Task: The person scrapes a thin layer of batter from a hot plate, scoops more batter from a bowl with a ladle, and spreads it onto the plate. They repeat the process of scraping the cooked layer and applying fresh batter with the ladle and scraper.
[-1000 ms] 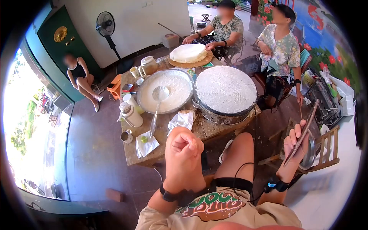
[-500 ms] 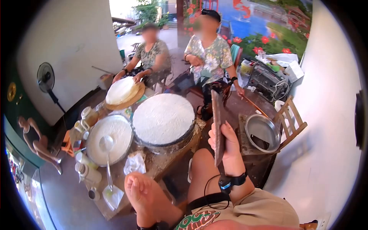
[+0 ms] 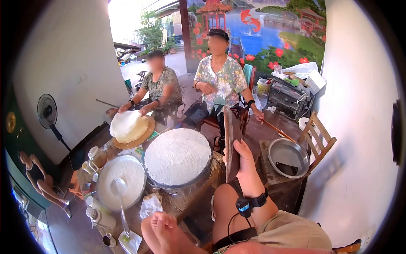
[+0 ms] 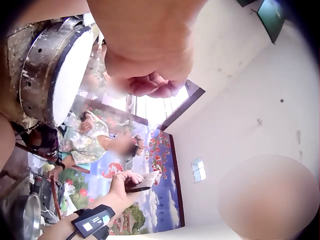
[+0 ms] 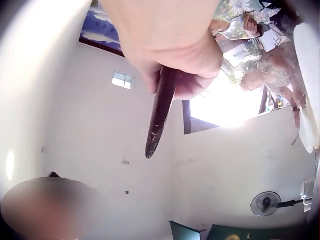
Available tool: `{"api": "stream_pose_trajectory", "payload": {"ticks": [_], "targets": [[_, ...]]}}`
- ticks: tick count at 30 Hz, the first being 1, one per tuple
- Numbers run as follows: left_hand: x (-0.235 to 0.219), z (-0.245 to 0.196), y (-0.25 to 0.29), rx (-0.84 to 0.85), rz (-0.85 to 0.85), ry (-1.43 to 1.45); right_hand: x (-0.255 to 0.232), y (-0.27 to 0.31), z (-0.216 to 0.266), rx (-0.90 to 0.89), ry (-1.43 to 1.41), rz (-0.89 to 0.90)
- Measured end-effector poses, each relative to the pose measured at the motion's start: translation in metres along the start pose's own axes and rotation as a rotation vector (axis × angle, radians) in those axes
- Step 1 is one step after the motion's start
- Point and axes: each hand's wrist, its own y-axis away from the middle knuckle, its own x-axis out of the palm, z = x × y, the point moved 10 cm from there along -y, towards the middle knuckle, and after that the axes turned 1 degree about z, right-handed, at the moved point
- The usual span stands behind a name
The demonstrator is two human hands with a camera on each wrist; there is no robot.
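Observation:
In the head view my right hand (image 3: 246, 163) holds a flat dark-brown board (image 3: 229, 146) upright in front of me, thumb on one face. The right wrist view shows the board's narrow edge (image 5: 161, 112) sticking out from the hand. My left hand (image 3: 164, 228) is low at the table's near side, fingers loosely curled, holding nothing. Ahead stands a round griddle (image 3: 182, 189) covered with a white layer (image 3: 177, 155). Left of it is a metal basin (image 3: 137, 203) of pale batter, with a ladle (image 3: 119, 186) resting in it.
A crumpled white cloth (image 3: 151, 206), a thermos (image 3: 101, 219) and a small metal cup (image 3: 108, 240) stand on the table. One seated person handles thin white sheets on a round board (image 3: 146, 132). Another holds a stick (image 3: 277, 128) by a steel basin (image 3: 275, 148) at the right.
The view has swung to the right. My right hand has raised the board and turned it more upright, bringing it in front of me. The seated person has lifted a white sheet's edge.

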Motion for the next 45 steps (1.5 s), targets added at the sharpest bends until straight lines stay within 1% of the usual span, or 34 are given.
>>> {"api": "stream_pose_trajectory", "payload": {"ticks": [2, 5, 6, 8, 9, 11, 14, 15, 16, 17, 18, 19, 20, 21, 22, 23, 24, 25, 26, 27, 28, 29, 30, 31, 32, 33, 34, 36, 39, 41, 42, 44, 45], "targets": [[-0.001, 0.010, 0.002, -0.032, 0.003, 0.034, -0.015, 0.003, -0.010, 0.033, 0.002, -0.027], [0.004, 0.031, 0.008, -0.123, -0.035, 0.293, -0.026, 0.011, -0.020, 0.082, -0.021, 0.020], [0.010, 0.033, 0.009, -0.140, 0.011, 0.296, -0.026, 0.013, -0.023, 0.101, -0.038, 0.036], [0.018, 0.039, 0.011, -0.176, 0.103, 0.303, -0.028, 0.018, -0.025, 0.105, -0.021, -0.001], [0.019, 0.041, 0.012, -0.181, 0.125, 0.315, -0.029, 0.020, -0.025, 0.106, -0.009, -0.019], [0.021, 0.043, 0.015, -0.190, 0.169, 0.342, -0.032, 0.025, -0.026, 0.130, -0.009, 0.003], [0.020, 0.034, 0.020, -0.187, 0.093, 0.280, -0.039, 0.029, -0.026, 0.127, 0.014, -0.002], [0.028, 0.018, 0.018, -0.110, 0.111, 0.186, -0.041, 0.030, -0.026, 0.123, 0.029, -0.010], [0.035, -0.001, 0.015, -0.033, 0.121, 0.092, -0.051, 0.031, -0.023, 0.098, 0.070, -0.075], [0.032, -0.018, 0.018, 0.045, 0.113, -0.004, -0.061, 0.031, -0.020, 0.087, 0.114, -0.140], [0.019, -0.033, 0.017, 0.093, 0.131, -0.024, -0.066, 0.033, -0.023, 0.099, 0.160, -0.203], [0.002, -0.045, 0.025, 0.084, 0.140, 0.080, -0.073, 0.037, -0.019, 0.042, 0.173, -0.324], [-0.018, -0.062, 0.032, 0.094, 0.027, 0.102, -0.086, 0.042, -0.023, 0.077, 0.151, -0.425], [-0.027, -0.083, 0.038, 0.156, 0.017, 0.058, -0.084, 0.041, -0.030, 0.176, 0.154, -0.401], [-0.048, -0.101, 0.049, 0.210, -0.122, 0.110, -0.089, 0.041, -0.035, 0.243, 0.151, -0.394], [-0.060, -0.114, 0.059, 0.236, -0.194, 0.094, -0.095, 0.034, -0.042, 0.251, 0.048, -0.315], [-0.081, -0.122, 0.072, 0.250, -0.277, 0.086, -0.083, 0.029, -0.050, 0.347, -0.028, -0.010], [-0.085, -0.130, 0.077, 0.252, -0.267, -0.055, -0.043, 0.034, -0.050, 0.330, -0.130, 0.139], [-0.113, -0.127, 0.090, 0.213, -0.335, -0.038, -0.030, 0.033, -0.057, 0.373, -0.223, 0.300], [-0.130, -0.121, 0.107, 0.222, -0.406, -0.072, -0.041, 0.033, -0.061, 0.381, -0.235, 0.258], [-0.159, -0.113, 0.122, 0.180, -0.508, -0.091, -0.070, 0.033, -0.070, 0.305, -0.087, -0.218], [-0.169, -0.103, 0.129, 0.126, -0.579, -0.208, -0.083, 0.025, -0.089, 0.441, -0.168, 0.113], [-0.178, -0.095, 0.135, 0.069, -0.627, -0.282, -0.093, 0.022, -0.095, 0.414, -0.159, 0.099], [-0.171, -0.094, 0.134, -0.043, -0.688, -0.510, -0.107, 0.019, -0.100, 0.379, -0.105, 0.077], [-0.183, -0.085, 0.132, -0.009, -0.660, -0.574, -0.117, 0.017, -0.104, 0.351, -0.102, 0.038], [-0.194, -0.072, 0.131, -0.080, -0.691, -0.614, -0.105, 0.022, -0.101, 0.290, -0.057, -0.096], [-0.200, -0.064, 0.129, -0.162, -0.722, -0.645, -0.096, 0.024, -0.100, 0.284, -0.045, -0.058], [-0.211, -0.053, 0.114, -0.223, -0.654, -0.736, -0.108, 0.022, -0.103, 0.262, 0.009, -0.102], [-0.246, -0.031, 0.090, -0.303, -0.630, -0.856, -0.111, 0.024, -0.098, 0.256, 0.139, -0.170], [-0.274, -0.018, 0.071, -0.391, -0.565, -0.981, -0.109, 0.029, -0.093, 0.233, 0.179, -0.208], [-0.275, -0.018, 0.059, -0.429, -0.531, -1.047, -0.108, 0.028, -0.093, 0.220, 0.193, -0.225], [-0.271, -0.028, 0.043, -0.232, -0.643, -1.075, -0.110, 0.028, -0.094, 0.236, 0.207, -0.201], [-0.272, -0.028, 0.036, -0.213, -0.637, -1.086, -0.109, 0.028, -0.095, 0.243, 0.215, -0.189]]}}
